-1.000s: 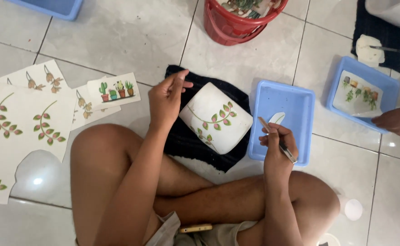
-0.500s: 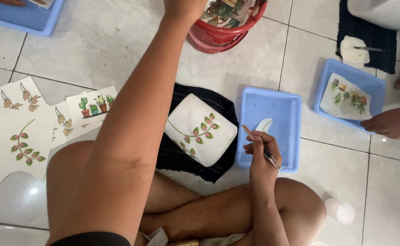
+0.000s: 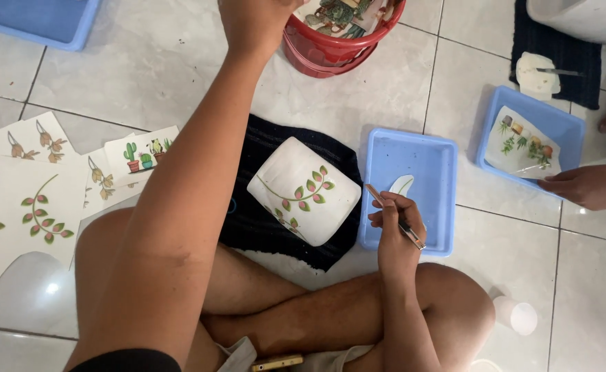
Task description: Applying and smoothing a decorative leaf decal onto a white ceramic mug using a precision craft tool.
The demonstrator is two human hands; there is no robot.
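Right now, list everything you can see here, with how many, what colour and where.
white pot: one, white with a leaf sprig, lying on the dark cloth
dark cloth: one, black, on the floor under the pot
blue trays: three; one by the right hand with a small cutout in it, one far right, one top left
red bucket: one, red, top centre, holding printed sheets
decal sheets: several, white with leaf and cactus prints, at left
tile floor: pale grey
other person's hand: one, at the far-right tray
left hand: reaching to the bucket
right hand: holding a thin tool over the middle tray
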